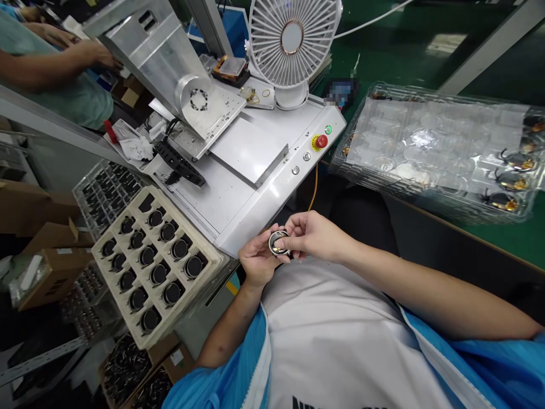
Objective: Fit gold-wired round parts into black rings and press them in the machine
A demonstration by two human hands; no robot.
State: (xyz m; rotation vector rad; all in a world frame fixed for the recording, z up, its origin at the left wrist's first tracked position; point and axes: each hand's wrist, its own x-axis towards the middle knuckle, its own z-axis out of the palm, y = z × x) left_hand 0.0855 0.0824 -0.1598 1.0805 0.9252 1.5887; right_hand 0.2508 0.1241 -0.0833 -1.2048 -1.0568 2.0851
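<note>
- Here's my head view: both bare hands are together, just off the near edge of the white machine (pixel 204 199), in front of the shirt (pixel 323 318).
- Between them sits the round part (pixel 273 240), its shiny rim and dark face turned up toward me.
- Left hand (pixel 258 257): fingers curled about the part's left side and underside, gripping it.
- Right hand (pixel 310 232): thumb laid across the face, fingers bent in at the right rim, pinching it; the undersides of those fingers I can't make out.
- Left of the hands, the beige tray (pixel 179 216) lies tilted in my view, rows of black discs (pixel 147 255) in its pockets.
- On the machine I've got a metal fixture (pixel 157 68), a flat plate (pixel 259 147) beside it and a black strip (pixel 181 165) to its left.
- Along the front panel: red button (pixel 321 141), green-lit button (pixel 328 129).
- White fan (pixel 293 37) at the back.
- Over to the right, a stack of clear trays (pixel 426 196) with wired parts (pixel 504 201) along its right side.
- Upper left, a co-worker's arm (pixel 46 68) reaches in, well apart from my pair.
</note>
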